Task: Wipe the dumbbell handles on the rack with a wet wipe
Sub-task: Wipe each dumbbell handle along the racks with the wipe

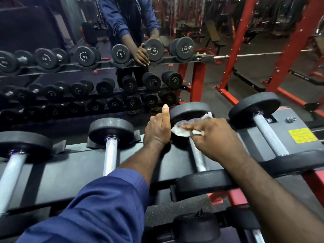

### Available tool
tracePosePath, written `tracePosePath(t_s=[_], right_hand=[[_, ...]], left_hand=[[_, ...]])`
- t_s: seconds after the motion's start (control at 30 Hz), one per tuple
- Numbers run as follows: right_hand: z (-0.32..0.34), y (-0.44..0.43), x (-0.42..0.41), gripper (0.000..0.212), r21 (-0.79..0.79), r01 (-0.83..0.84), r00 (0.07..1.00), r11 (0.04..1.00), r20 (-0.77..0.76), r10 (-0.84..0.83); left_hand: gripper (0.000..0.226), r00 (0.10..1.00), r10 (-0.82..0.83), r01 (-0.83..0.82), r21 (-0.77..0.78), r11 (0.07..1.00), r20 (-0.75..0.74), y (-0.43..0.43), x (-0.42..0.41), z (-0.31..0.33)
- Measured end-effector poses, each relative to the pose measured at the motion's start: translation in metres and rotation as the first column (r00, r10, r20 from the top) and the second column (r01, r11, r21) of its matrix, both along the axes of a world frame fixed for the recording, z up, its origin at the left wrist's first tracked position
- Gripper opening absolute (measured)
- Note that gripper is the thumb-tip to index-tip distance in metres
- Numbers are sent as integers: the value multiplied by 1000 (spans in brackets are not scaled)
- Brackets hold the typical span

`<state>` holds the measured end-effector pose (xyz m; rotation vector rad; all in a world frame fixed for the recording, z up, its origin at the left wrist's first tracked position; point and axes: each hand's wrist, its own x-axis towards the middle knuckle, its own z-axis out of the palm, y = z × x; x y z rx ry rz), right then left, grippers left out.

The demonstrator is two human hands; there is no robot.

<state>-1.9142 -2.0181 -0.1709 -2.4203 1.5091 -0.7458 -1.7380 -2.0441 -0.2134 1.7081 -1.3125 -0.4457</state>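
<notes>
1. The right hand holds a crumpled white wet wipe, fingers curled closely round it; part of the wipe sticks out toward 10 o'clock from the knuckles.
2. The wipe sits on the far end of a knurled steel dumbbell handle, right where the bar meets its far head; the bar runs toward 6 o'clock from the wipe to the near head; this dumbbell lies on the top shelf of the rack, at about 3 o'clock of the frame's centre.
3. The left hand rests on the rack's far edge, just at 9 o'clock of the wipe and touching the far head's side; its thumb points straight up at 12 o'clock; its fingers drop out of sight behind the edge, and the mirror seems to show them lying fairly straight against the rail, holding nothing; a blue sleeve covers the forearm.
4. 3 more dumbbells lie on the same shelf: 1 at 3 o'clock of the wiped one, 1 at 9 o'clock, 1 farther toward 9 o'clock at the frame's edge; all lie apart from each other.
5. A yellow label is stuck on the rack's end plate at 3 o'clock; a red steel frame stands at 1 o'clock.
</notes>
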Motion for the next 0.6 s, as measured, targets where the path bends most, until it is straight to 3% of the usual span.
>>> tracePosePath(t_s=[0.1,0.17,0.33,0.5,0.6], right_hand=[[-1,5,4,46,39,-67,966,997,-248,74],[3,9,5,44,-21,-76,950,997,-305,66],[-2,3,0,27,-151,68,986,986,-141,-90],[3,4,-8,24,-26,54,998,998,25,-53],[4,9,-10,19,-4,150,978,989,145,-148]], left_hand=[[70,1000,9,-9,-1,1000,15,-2,2,-3],[73,1000,7,-7,-4,1000,12,-3,3,-4],[70,1000,-9,9,-10,1000,17,-4,1,-4],[68,999,-17,17,-13,1000,37,-3,1,-3],[70,999,-14,14,-5,1000,30,-2,1,-3]])
